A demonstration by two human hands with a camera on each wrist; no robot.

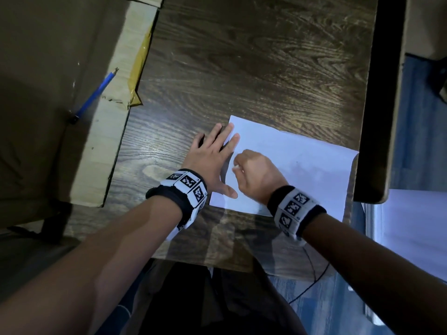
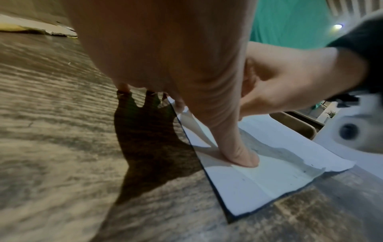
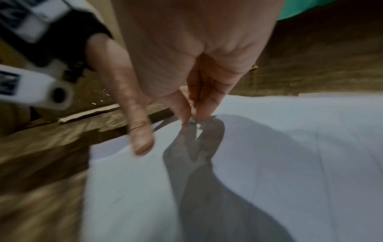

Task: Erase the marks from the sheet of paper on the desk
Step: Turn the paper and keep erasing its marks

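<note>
Head view: right hand (image 1: 256, 176) pinching eraser (image 1: 235, 167).

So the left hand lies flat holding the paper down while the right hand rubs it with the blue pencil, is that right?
Not quite. The left hand does lie flat on the paper, but the right hand pinches a small white eraser, as the head view shows. The blue pencil lies untouched on the cardboard.
</note>
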